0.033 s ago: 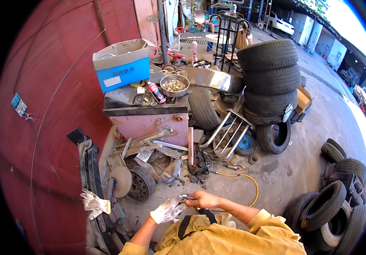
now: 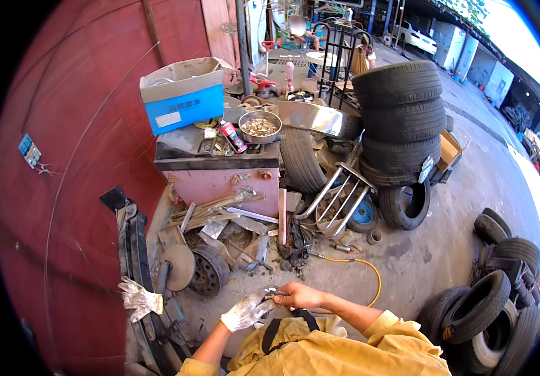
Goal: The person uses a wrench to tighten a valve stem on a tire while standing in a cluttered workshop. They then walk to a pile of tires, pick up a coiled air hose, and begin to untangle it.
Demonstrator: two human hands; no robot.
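My left hand [image 2: 250, 311], in a dirty white work glove, and my bare right hand [image 2: 296, 296] meet low in the middle, in front of my yellow work clothes. Both have their fingers closed around a small dark metal object [image 2: 274, 291], too small to name clearly. A spare white glove [image 2: 138, 296] lies on dark metal parts to the left. A yellow hose [image 2: 378, 276] with a metal fitting runs on the floor beyond my right hand.
A pink cabinet [image 2: 213, 185] carries a blue box [image 2: 179, 113], steel bowl [image 2: 260, 127] and spray can [image 2: 232, 138]. Scrap lies below. Tyres are stacked right [image 2: 395, 116] and piled lower right [image 2: 477, 307]. A red wall [image 2: 69, 188] bounds the left. Two people are in the background.
The scene sits very slightly to the right in the picture now. My hands stay together, closed on the small object.
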